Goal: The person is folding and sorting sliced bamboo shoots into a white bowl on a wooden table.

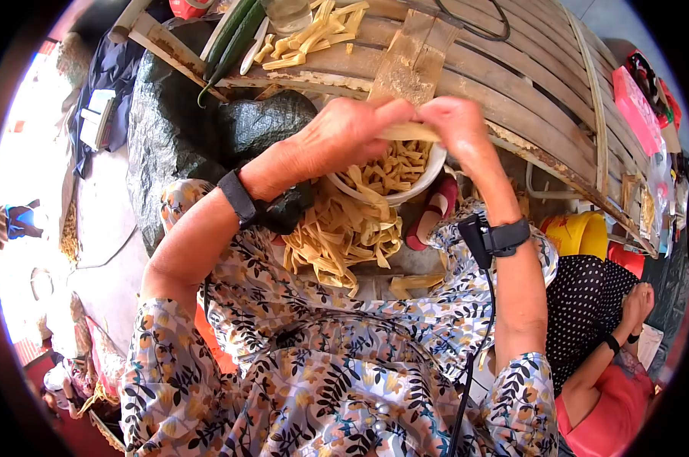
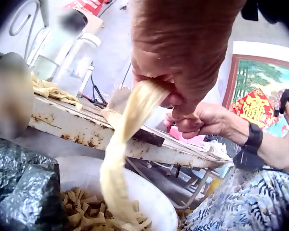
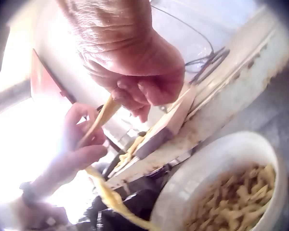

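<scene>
My left hand (image 1: 341,137) and right hand (image 1: 459,126) are raised over a white bowl (image 1: 433,174), holding a soft, pale yellow strip (image 1: 409,132) that looks like bean-curd skin. In the left wrist view the strip (image 2: 127,120) hangs from the left fingers, its lower end over the bowl. The right wrist view shows it stretched between both hands, the right fingers curled round one end and a long tail trailing below the left hand. Short yellow pieces (image 1: 398,167) fill the lower bowl. Below it lies a heap of long loose strips (image 1: 344,236).
A slatted wooden bench (image 1: 504,99) spans the front, bearing a board (image 1: 413,61), knotted yellow strips (image 1: 322,34), cucumbers (image 1: 234,42) and a jar (image 1: 287,11). Dark plastic bags (image 1: 177,114) stand at the left. Another person (image 1: 611,381) sits at the right near a yellow bucket (image 1: 577,232).
</scene>
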`<state>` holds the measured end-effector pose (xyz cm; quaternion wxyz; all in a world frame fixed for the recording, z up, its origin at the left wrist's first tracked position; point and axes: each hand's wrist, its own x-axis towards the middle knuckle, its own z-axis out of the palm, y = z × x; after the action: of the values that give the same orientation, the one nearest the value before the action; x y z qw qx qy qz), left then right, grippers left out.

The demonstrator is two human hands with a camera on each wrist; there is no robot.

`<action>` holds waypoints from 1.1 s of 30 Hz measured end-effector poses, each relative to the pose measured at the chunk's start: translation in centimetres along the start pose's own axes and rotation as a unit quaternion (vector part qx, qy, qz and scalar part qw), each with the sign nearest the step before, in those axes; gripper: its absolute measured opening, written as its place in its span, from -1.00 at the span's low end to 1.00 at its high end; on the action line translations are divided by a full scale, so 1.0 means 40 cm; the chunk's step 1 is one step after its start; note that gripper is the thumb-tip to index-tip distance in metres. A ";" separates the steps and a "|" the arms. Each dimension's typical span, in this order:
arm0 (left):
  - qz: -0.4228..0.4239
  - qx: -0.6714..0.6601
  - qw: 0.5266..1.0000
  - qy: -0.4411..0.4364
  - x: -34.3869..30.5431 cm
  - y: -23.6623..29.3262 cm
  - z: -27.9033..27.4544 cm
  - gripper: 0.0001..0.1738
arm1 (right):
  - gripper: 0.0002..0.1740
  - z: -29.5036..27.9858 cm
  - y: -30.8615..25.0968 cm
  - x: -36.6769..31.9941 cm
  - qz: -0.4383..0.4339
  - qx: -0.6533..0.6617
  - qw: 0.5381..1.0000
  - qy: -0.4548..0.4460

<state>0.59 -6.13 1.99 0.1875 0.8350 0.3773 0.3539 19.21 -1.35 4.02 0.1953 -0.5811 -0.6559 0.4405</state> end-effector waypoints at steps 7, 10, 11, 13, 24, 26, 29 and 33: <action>-0.145 -0.237 0.957 -0.082 -0.001 -0.094 -0.084 -0.82 | -0.90 0.005 0.009 -0.038 0.030 -0.040 0.968 -0.246; -0.185 -0.304 0.926 -0.127 0.014 -0.078 -0.068 -0.75 | -0.74 0.009 -0.059 -0.084 -0.056 0.177 0.912 -0.366; -0.205 -0.326 0.910 -0.155 0.013 -0.083 -0.047 -0.76 | -0.71 0.005 -0.047 -0.075 -0.100 0.297 0.883 -0.350; -0.244 -0.589 0.762 -0.113 0.013 -0.059 0.010 -0.72 | -0.68 -0.017 -0.068 -0.062 -0.061 0.296 0.910 -0.285; -0.228 -0.795 0.506 -0.247 -0.025 0.001 0.066 -0.47 | -0.68 -0.004 -0.067 -0.092 -0.117 0.061 0.969 -0.211; -0.203 -0.782 0.552 -0.204 -0.030 -0.001 0.075 -0.49 | -0.69 0.018 -0.052 -0.090 -0.168 0.066 0.968 -0.176; -0.273 -0.773 0.565 -0.094 -0.046 -0.025 0.107 -0.66 | -0.72 0.031 -0.039 -0.074 -0.293 -0.073 0.953 -0.025; -0.322 -0.533 0.775 0.106 -0.002 0.014 0.056 -0.83 | -0.74 0.047 -0.036 -0.071 -0.328 -0.173 0.916 0.155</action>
<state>2.47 -6.67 0.77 0.6648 0.3882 0.3927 0.5031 17.61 -4.58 4.90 0.3238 -0.4192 -0.8372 0.1358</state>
